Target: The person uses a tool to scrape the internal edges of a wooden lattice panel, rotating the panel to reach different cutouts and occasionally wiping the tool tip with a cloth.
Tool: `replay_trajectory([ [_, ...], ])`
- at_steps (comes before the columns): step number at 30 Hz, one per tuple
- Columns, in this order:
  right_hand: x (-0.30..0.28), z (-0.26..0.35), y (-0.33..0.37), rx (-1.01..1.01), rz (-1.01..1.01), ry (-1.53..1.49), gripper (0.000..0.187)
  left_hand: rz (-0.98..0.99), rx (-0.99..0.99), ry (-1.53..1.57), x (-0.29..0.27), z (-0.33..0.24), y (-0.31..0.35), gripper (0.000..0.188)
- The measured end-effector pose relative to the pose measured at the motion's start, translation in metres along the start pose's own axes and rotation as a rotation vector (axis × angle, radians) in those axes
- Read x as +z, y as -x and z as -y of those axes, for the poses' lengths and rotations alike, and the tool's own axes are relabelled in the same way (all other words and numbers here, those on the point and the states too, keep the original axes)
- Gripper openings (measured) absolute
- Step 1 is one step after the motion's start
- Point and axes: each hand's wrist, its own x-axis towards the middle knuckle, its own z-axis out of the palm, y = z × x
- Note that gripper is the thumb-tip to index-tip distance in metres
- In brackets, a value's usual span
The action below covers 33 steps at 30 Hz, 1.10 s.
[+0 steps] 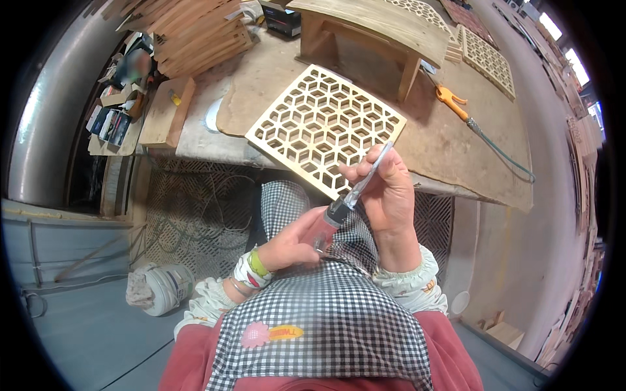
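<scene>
My left hand (285,249) is wrapped round a red and black handheld tool (323,227), held in front of my checked apron. A thin grey-white strip (369,178) sticks up from the tool's black end. The thumb and fingers of my right hand (393,195) pinch this strip along its upper part. What the strip is made of, I cannot tell. Just beyond both hands, a pale wooden lattice panel (357,93) with a cube-like pattern lies on the workbench (469,153). Its near corner reaches past the bench's front edge, close to the tool.
A low wooden stand (372,23) stands behind the panel. To the right lies an orange air gun (451,102) with a green hose. Stacked wooden strips (195,42) and a wooden block (167,112) occupy the left. A white bucket (171,290) rests on the floor.
</scene>
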Motion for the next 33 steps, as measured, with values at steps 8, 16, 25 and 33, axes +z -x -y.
replay_trajectory([
  [8,-0.004,0.008,-0.014,0.020,0.030,-0.124,0.039,0.005,-0.194,0.064,-0.002,-0.011,-0.029,0.095],
  [16,-0.022,-0.002,-0.032,0.125,0.026,-0.172,0.050,-0.120,-0.004,-0.195,-0.007,-0.020,-0.048,0.080],
  [25,-0.015,-0.015,-0.067,0.268,0.086,0.297,0.059,-0.372,-0.090,-0.102,-0.018,-0.026,-0.029,0.073],
  [33,-0.128,0.038,-0.175,-0.055,-0.047,2.239,0.056,-0.946,-0.054,0.019,-0.041,-0.012,0.045,0.047],
])
